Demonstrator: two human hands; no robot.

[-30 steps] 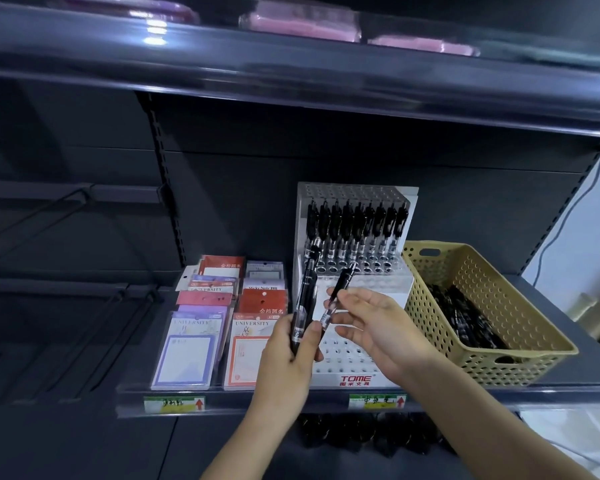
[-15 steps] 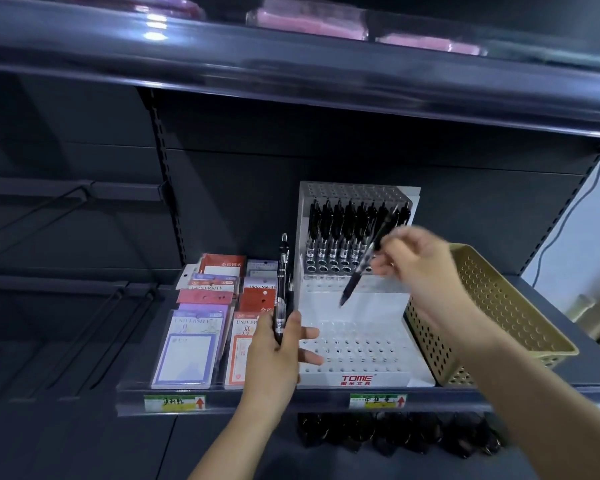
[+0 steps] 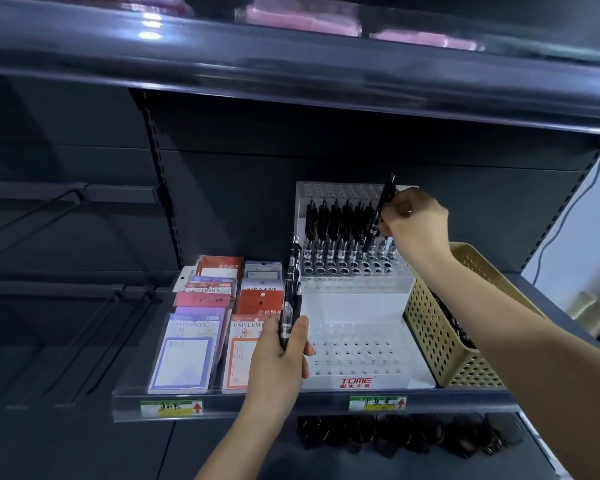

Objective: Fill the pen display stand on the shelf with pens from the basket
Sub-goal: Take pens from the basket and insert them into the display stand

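Two hands at the white tiered perforated plastic pen stand.
The left hand grips spare black pens upright, near left; the right hand pinches one black pen near-vertical, tip down over the far row's rightmost holes; tan perforated basket just right.

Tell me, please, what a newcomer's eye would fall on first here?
The white tiered pen display stand at mid-shelf, its top row lined with black pens. The right hand holds another pen at that row's right end; the left hand grips spare pens beside its left edge.
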